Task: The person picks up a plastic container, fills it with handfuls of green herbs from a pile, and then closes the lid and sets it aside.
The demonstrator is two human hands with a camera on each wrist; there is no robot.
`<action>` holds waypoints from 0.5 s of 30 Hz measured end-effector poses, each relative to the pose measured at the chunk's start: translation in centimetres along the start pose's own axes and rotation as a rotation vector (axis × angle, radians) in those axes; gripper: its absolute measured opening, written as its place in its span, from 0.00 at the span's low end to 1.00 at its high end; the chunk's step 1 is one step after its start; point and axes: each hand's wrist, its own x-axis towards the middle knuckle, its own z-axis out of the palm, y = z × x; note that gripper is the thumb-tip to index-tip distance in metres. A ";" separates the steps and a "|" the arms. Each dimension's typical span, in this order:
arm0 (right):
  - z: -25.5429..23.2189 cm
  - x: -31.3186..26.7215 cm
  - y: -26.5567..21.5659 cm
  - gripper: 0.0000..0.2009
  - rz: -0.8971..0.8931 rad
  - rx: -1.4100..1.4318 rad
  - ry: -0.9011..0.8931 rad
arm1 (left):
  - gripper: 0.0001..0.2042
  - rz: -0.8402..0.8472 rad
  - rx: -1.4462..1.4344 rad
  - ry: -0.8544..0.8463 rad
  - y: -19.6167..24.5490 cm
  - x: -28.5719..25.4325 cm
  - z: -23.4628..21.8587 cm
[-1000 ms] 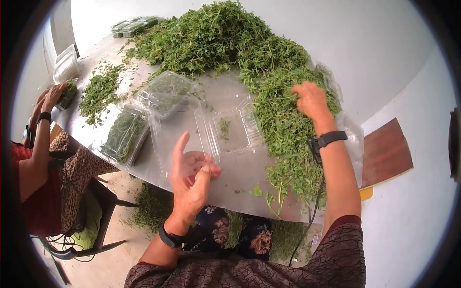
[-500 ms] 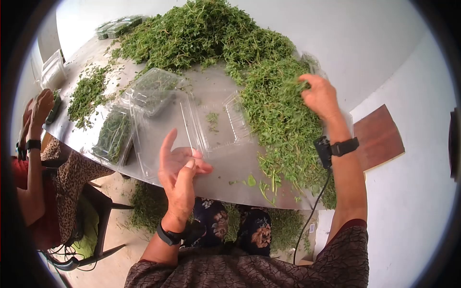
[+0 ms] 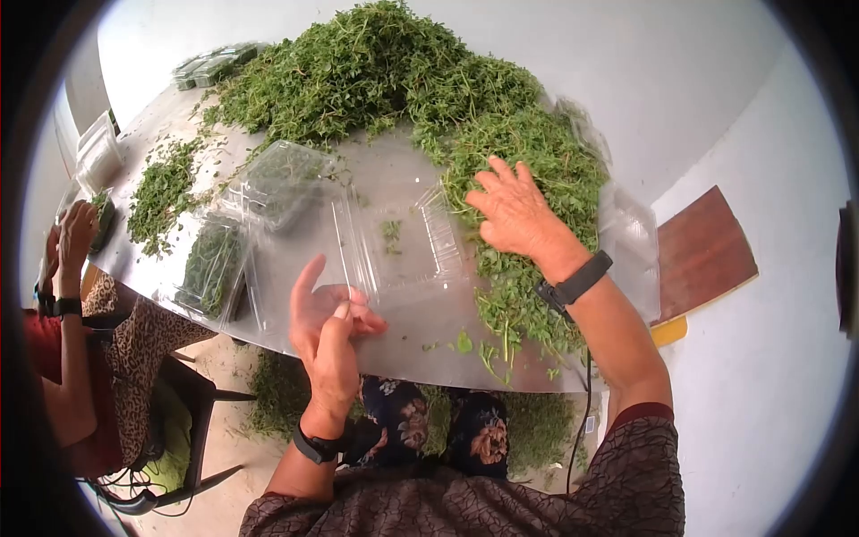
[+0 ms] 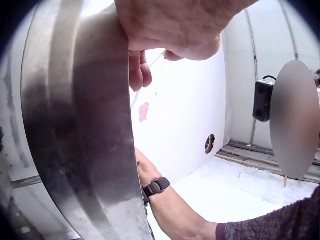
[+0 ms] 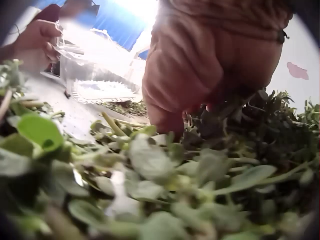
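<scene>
The right hand (image 3: pixel 514 210) rested on the big pile of green leaves (image 3: pixel 376 72), with its fingers spread apart. Leaves lay right under those fingertips, and more lay past them and to their right. I could not tell if they had picked any up. The left hand (image 3: pixel 327 345) pinched the edge of a clear box (image 3: pixel 434 234) with its thumb and fingers, and one finger stuck up. The box lay just past those fingers. A full box (image 3: pixel 213 264) sat to their left.
</scene>
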 end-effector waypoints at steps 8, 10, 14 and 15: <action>-1.3 -2.0 4.8 0.15 0.238 -0.010 0.241 | 0.26 -0.039 0.018 -0.027 -0.2 0.5 0.0; -2.1 -3.1 5.7 0.14 0.277 0.066 0.328 | 0.26 -0.036 0.044 -0.040 -0.2 0.7 0.0; -5.0 -5.0 5.6 0.13 0.448 0.263 0.503 | 0.26 -0.089 0.027 -0.056 0.0 1.1 0.1; -5.4 -5.5 5.8 0.13 0.468 0.310 0.561 | 0.26 -0.110 0.036 -0.073 0.1 1.2 0.1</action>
